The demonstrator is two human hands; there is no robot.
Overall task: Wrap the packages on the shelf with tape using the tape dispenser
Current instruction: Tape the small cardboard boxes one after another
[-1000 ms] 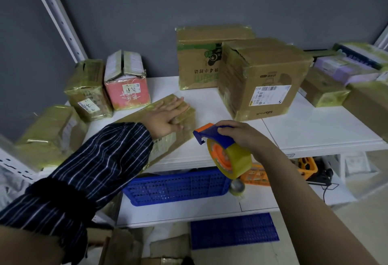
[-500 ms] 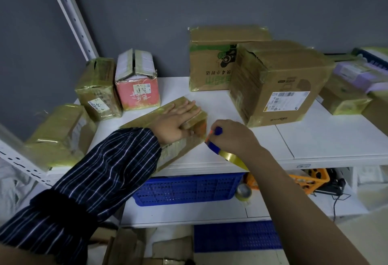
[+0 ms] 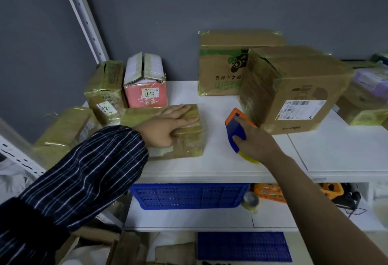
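A flat brown package [image 3: 189, 145], shiny with yellowish tape, lies on the white shelf [image 3: 220, 164] near its front edge. My left hand [image 3: 168, 126] rests flat on top of it with fingers straight. To its right my right hand [image 3: 254, 141] grips the blue and orange tape dispenser [image 3: 237, 126], which sits low on the shelf surface with a bit of its yellow tape roll showing under my wrist. The dispenser is apart from the flat package and close to a large brown box [image 3: 294, 92].
Taped boxes crowd the shelf: two small ones at back left [image 3: 107, 90] [image 3: 144, 82], one at far left [image 3: 67, 130], a green-printed box [image 3: 222, 63] behind, more at right [image 3: 363, 96]. Below are a blue basket [image 3: 189, 195], a tape roll [image 3: 251, 200] and an orange crate [image 3: 270, 192].
My right hand has moved the dispenser from below the shelf edge up onto the shelf, to the right of the flat package. My left hand stays pressed on the package.
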